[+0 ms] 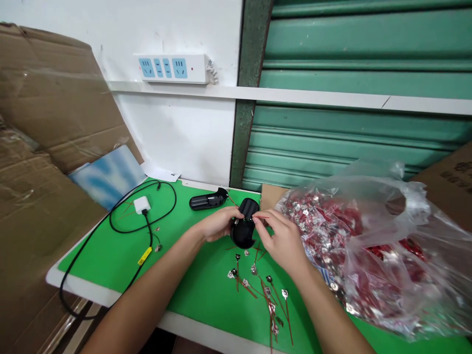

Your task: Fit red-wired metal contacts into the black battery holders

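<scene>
Left hand gripped black housing, steadying it | right hand pinched red wire at its 12 o'clock | spare wires on bench at 6.

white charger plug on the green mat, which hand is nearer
Left. The left hand is to the right of the white charger plug; the right hand lies farther right.

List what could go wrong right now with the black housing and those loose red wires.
1. The left hand and right hand work a thin red wire at the black housing; it might bend or slip.
2. Loose terminal wires near the mat's front edge could get swept off.
</scene>
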The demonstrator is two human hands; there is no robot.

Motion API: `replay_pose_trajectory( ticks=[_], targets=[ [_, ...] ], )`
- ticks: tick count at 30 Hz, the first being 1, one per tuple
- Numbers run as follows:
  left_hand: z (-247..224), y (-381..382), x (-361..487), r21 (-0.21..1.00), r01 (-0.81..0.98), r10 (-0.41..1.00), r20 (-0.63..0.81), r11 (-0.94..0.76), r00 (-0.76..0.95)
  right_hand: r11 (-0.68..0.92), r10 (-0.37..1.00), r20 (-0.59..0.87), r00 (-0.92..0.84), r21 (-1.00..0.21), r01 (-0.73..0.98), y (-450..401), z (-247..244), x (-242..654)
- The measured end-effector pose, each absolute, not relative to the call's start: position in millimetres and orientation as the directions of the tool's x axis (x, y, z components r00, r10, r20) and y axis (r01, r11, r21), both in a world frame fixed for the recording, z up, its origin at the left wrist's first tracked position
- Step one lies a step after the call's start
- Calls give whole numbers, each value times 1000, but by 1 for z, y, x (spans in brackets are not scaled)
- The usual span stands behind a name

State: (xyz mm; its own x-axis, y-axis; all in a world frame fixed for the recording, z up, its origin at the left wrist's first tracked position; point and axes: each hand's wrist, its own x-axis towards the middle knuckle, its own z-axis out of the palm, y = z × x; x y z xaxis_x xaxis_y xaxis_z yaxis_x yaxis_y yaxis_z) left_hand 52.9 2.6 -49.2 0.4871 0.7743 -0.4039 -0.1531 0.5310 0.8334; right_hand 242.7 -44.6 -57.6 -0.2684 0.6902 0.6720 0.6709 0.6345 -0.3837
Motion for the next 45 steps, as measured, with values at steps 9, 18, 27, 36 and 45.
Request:
replay_pose_trajectory(
  ticks=[9, 18, 27, 36, 45],
  targets=[
    [-49, 3, 54, 846, -126, 779, -405, 518, 479, 651, 669, 673, -315, -325, 686, -45, -58, 242],
    [-50, 1, 58, 872, -122, 803, -371, 474, 467, 633, 697, 640, -325, -335, 698, -45, -63, 240],
    [-56, -3, 65, 982, -143, 924, -65, 128, 377, 500, 812, 574, -106, -591, 633, -44, -64, 238],
    [-58, -8, 66, 992, -128, 894, 63, -7, 443, 430, 889, 441, -125, -707, 561, -46, -73, 234],
    [-55, -11, 66, 991, -78, 892, 130, -107, 433, 410, 900, 426, -94, -752, 516, -47, -75, 231]
  ],
)
